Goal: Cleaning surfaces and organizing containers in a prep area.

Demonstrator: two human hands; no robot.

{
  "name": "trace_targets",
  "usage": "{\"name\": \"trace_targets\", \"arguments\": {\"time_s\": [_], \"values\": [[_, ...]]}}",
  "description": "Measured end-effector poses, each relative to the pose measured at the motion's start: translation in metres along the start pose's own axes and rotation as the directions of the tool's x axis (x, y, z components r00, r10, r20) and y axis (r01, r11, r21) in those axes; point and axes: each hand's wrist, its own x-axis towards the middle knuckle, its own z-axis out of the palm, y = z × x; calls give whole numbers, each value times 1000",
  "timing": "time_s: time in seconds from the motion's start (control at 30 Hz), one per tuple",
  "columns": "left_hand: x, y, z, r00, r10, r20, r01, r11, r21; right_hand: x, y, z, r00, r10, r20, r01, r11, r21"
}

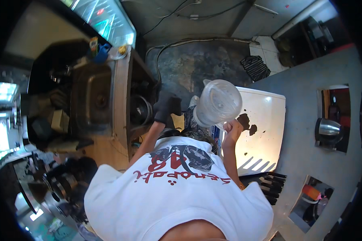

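A clear plastic jug (220,99) hangs tilted in front of me. My right hand (231,130) is closed on its handle at the lower right, beside the white top. To the left of the jug is my left hand (168,105), covered to the wrist by a dark grey glove or cloth. Its fingers do not show clearly, and it stays apart from the jug. Dark brown patches (244,121) mark the white top (264,114) of a cabinet or appliance just right of my right hand.
A metal sink (99,99) in a wooden counter (121,105) lies left, with a blue container (101,53) at its far corner. A pot (140,111) stands under the counter. Right are black-handled utensils (271,188) and a kettle (329,131) in a wall opening. A hose (158,60) runs along the floor.
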Motion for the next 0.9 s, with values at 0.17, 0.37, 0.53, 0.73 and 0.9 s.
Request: {"name": "trace_targets", "arguments": {"time_s": [0.17, 0.37, 0.53, 0.73, 0.9], "values": [[66, 36, -54, 965, 201, -166, -173, 970, 168, 76, -15, 25, 991, -60, 120, 63, 998, -21], [216, 10, -32, 979, 144, -146, -178, 951, -253, 173, -50, 39, 989, -112, 96, 111, 994, 14], [303, 58, -103, 951, 266, -159, -287, 950, -126, 252, -75, 55, 985, -173, 26, 171, 984, 52], [450, 85, -110, 937, 286, -200, -321, 931, -174, 363, -93, 72, 957, -230, -176, 242, 969, 49], [562, 81, -105, 918, 360, -166, -376, 923, -82, 441, -105, 93, 909, -240, -342, 251, 968, -13]]}}
